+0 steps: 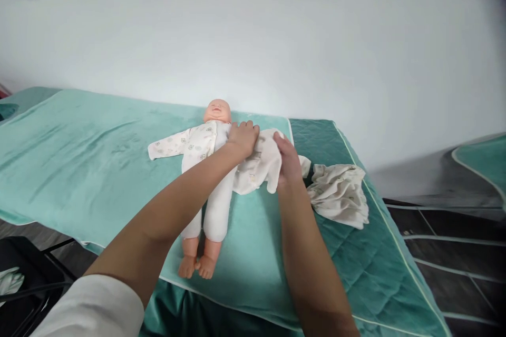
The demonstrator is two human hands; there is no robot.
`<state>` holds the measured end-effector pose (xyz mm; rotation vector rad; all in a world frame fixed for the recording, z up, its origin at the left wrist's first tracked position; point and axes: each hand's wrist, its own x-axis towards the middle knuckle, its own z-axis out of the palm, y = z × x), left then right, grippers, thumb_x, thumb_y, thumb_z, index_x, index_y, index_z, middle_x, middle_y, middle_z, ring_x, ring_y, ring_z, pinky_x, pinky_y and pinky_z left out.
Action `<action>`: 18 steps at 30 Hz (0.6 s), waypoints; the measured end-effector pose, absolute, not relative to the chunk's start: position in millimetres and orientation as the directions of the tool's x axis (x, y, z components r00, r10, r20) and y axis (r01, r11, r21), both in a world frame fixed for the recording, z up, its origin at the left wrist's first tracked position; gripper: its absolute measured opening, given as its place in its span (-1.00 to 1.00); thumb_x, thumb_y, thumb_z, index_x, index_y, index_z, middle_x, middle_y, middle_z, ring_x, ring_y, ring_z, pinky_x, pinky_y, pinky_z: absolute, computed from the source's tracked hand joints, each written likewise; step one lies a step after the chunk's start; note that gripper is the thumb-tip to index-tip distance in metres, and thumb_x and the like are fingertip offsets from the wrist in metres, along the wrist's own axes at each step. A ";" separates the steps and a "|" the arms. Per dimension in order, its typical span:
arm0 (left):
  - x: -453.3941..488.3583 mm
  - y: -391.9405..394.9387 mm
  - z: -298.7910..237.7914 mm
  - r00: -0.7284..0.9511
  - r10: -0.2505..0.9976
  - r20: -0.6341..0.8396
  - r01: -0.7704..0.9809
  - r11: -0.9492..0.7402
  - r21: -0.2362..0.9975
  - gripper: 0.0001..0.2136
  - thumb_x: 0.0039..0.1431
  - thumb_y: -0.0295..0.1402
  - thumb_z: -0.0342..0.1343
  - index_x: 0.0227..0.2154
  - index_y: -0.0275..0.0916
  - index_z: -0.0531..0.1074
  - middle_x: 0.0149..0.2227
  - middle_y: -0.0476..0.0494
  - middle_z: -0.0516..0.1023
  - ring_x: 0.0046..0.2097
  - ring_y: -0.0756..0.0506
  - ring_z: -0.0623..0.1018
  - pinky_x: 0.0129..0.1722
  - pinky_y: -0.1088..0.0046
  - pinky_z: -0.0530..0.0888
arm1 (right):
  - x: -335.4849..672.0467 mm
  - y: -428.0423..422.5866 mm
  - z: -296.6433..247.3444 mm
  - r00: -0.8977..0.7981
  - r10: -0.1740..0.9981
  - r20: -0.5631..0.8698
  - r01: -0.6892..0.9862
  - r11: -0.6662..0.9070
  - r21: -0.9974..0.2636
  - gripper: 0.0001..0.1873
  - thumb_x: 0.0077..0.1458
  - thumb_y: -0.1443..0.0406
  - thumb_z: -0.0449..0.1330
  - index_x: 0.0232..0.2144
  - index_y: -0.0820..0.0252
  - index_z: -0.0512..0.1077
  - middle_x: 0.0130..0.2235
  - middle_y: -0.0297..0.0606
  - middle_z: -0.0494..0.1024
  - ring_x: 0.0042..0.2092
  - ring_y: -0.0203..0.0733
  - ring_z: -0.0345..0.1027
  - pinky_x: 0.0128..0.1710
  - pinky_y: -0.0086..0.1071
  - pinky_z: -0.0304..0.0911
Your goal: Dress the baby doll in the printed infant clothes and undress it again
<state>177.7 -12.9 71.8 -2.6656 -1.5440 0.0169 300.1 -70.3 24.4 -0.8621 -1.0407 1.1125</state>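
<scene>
A baby doll (217,111) lies on its back on the bed, its head towards the wall and its bare feet towards me. White printed baby shirt (200,139) fabric covers its chest and one outstretched arm on the left; its legs are white. The shirt's other half lies open on the right. At the doll's shoulder on that side, my left hand (244,138) is closed over the shirt, its fingertips partly hidden. My right hand (288,160) pinches the sleeve end of that half. The doll's arm on this side is hidden.
A crumpled cream printed garment (340,192) lies right of my right hand on the dark green quilted cover (379,263). A light green sheet (98,163) spreads under the doll. White wall (253,47) stands behind; a black chair (31,279) is at lower left.
</scene>
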 end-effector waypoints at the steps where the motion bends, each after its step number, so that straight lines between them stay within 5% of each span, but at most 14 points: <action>1: 174.0 -11.6 74.0 0.494 0.868 0.041 0.869 -0.495 0.003 -0.61 0.29 -0.43 0.11 0.17 -0.25 0.39 0.19 -0.40 0.40 0.18 -0.30 0.45 0.15 0.09 0.33 | 292.5 -74.0 28.3 0.080 0.978 0.192 -0.330 0.208 -0.921 -0.54 0.07 -0.09 0.33 -0.14 0.04 0.38 -0.21 -0.27 0.62 -0.18 -0.04 0.56 -0.14 -0.13 0.50; 5: 148.3 0.3 89.5 0.591 0.803 0.082 0.755 -0.586 0.295 -0.80 0.24 -0.41 0.09 -0.10 -0.21 0.51 0.01 -0.28 0.50 -0.01 -0.23 0.53 0.00 0.21 0.42 | 284.0 -88.2 38.6 -0.122 0.971 0.204 -0.381 0.144 -0.913 -0.38 -0.06 0.07 0.48 0.05 -0.06 0.43 -0.08 -0.32 0.63 -0.25 -0.15 0.54 -0.26 -0.26 0.47; 8: 121.5 11.7 95.8 0.595 0.772 0.223 0.676 -0.631 0.380 -0.84 0.16 -0.53 0.06 -0.28 -0.22 0.50 -0.15 -0.21 0.54 -0.06 -0.19 0.51 -0.03 0.26 0.43 | 286.0 -94.8 39.1 -0.294 0.927 0.234 -0.339 0.128 -0.932 -0.39 0.02 0.06 0.45 0.13 -0.13 0.44 0.00 -0.29 0.61 -0.22 -0.17 0.53 -0.22 -0.25 0.48; 14: 75.0 14.6 74.3 0.199 0.908 0.370 0.714 -0.393 0.580 -0.87 0.12 -0.56 0.14 -0.37 -0.19 0.40 -0.11 -0.25 0.51 0.05 -0.27 0.47 0.03 0.19 0.41 | 275.0 -93.2 31.0 -0.310 0.915 0.257 -0.331 0.150 -0.932 -0.65 0.16 0.12 0.39 0.01 -0.09 0.56 0.09 -0.26 0.64 0.10 -0.09 0.53 0.14 -0.16 0.44; 18: 51.4 -8.4 51.2 0.044 0.898 0.437 0.465 -0.406 0.787 -0.98 0.28 -0.41 0.11 -0.26 -0.18 0.39 -0.10 -0.18 0.54 0.02 -0.16 0.51 0.10 0.25 0.42 | 266.1 -95.2 31.9 -0.318 0.924 0.214 -0.261 0.131 -0.956 -0.64 0.15 0.11 0.41 0.00 -0.08 0.56 0.19 -0.24 0.59 0.24 -0.01 0.46 0.23 -0.08 0.39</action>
